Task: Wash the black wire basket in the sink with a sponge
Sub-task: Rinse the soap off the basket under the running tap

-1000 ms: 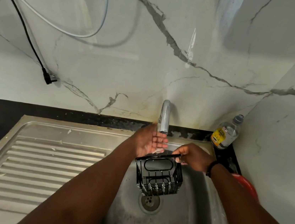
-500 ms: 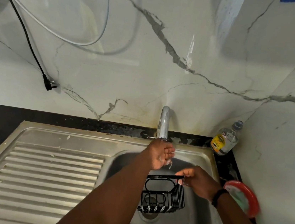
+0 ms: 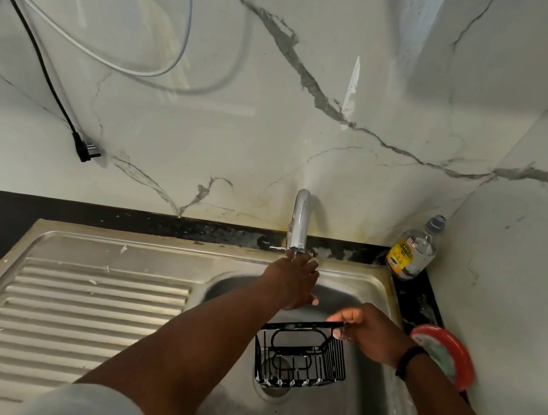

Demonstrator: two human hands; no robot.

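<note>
The right hand (image 3: pixel 371 333) pinches the top bar of the basket (image 3: pixel 299 357) at its right end, holding it in the sink (image 3: pixel 373 288) over the drain. The left hand (image 3: pixel 292 283) reaches to the far rim under the tap (image 3: pixel 299 221), fingers at the spout's base; whether they grip anything I cannot tell. A bottle (image 3: pixel 412 250) stands in the far right corner of the table (image 3: pixel 58 210), and a red dish (image 3: pixel 447 358) sits right of the sink.
</note>
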